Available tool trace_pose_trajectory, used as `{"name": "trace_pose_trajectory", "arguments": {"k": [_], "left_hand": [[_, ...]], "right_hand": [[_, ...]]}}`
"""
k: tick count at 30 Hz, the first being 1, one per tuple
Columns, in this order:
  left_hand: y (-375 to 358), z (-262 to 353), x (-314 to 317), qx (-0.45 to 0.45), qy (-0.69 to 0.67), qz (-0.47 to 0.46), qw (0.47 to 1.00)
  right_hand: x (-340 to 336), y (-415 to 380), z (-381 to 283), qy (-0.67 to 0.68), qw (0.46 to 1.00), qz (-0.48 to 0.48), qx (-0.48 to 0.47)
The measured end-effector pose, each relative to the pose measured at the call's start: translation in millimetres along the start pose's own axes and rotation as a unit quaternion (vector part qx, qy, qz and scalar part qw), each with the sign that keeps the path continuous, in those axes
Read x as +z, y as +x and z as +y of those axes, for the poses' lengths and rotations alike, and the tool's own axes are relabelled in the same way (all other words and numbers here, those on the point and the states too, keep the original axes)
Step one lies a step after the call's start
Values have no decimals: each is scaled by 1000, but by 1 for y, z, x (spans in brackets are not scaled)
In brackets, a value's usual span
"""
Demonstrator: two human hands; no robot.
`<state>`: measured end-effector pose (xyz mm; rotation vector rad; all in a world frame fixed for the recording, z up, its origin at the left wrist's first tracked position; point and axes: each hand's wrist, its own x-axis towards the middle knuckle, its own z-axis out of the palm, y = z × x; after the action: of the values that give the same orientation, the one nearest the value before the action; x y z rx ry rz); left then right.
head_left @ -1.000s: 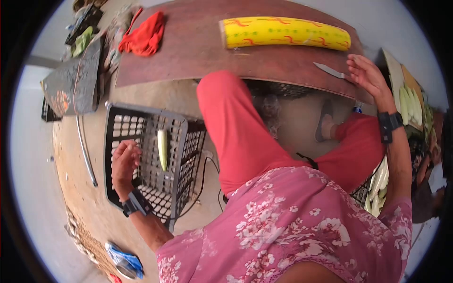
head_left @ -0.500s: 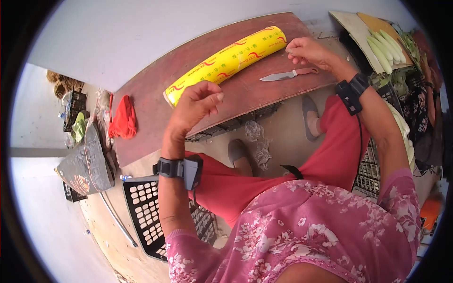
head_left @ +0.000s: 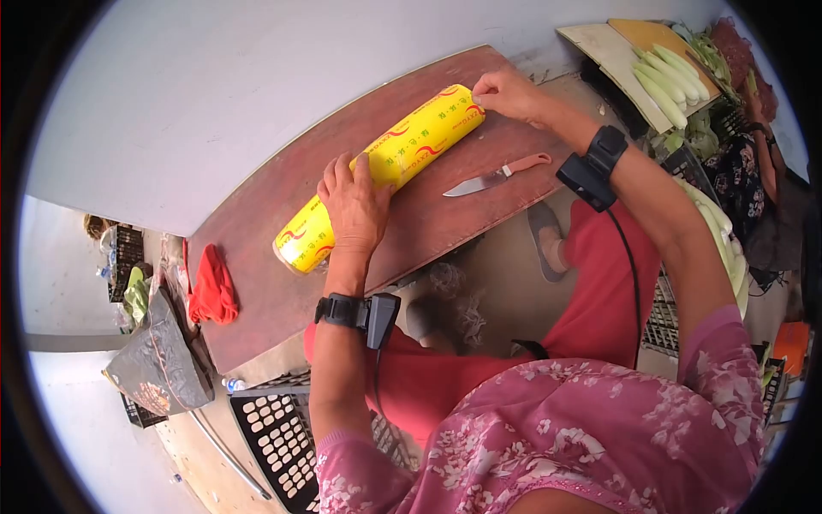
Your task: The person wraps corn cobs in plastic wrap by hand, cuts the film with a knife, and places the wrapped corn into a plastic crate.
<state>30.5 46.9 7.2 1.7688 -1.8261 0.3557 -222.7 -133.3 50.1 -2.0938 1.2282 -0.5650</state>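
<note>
A yellow roll of film (head_left: 419, 137) with red and green print lies slantwise on the dark red board (head_left: 257, 206). My left hand (head_left: 353, 201) rests over the roll left of its middle, fingers spread on its surface. At the roll's right end is my right hand (head_left: 501, 92), its thumb and fingertips pinched together by the rim; what they hold is too small to make out. A knife (head_left: 492, 178) with a reddish-brown handle lies on the board, nearer to me than the roll, its blade pointing left.
A red cloth (head_left: 212, 287) lies at the board's left end. Black crates (head_left: 278, 437) stand at the lower left and right. Long pale green vegetables (head_left: 672, 77) lie on boards at the upper right. Another person (head_left: 762, 171) is at the right edge.
My left hand has come down and opened onto the roll. My right hand has moved left to the roll's right end. In view, the roll and knife sit farther left and lower.
</note>
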Motion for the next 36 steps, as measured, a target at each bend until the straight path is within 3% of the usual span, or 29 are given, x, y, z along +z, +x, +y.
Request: {"name": "trace_pose_trajectory", "arguments": {"k": [2,5,8,14,17,23,36], "left_hand": [[2,-1,10,-27,-18,-25,999],[14,8,7,-13,-8,-30,999],[22,12,17,-9,-28,-15,999],[28,17,16,-80,-101,-3,992],[28,18,16,-95,-107,7,990],[30,15,13,-107,-138,-9,985],[32,-14,7,-250,-324,-5,912]], "right_hand": [[3,-11,-14,-34,999,-2,42],[13,-1,7,-148,983,57,-86],[20,3,0,-158,968,135,-139],[50,3,-34,-127,958,79,-245],[63,1,-46,-129,960,12,-249],[80,0,-53,-128,947,6,-296],[85,-9,-63,-170,933,-29,-316]]}}
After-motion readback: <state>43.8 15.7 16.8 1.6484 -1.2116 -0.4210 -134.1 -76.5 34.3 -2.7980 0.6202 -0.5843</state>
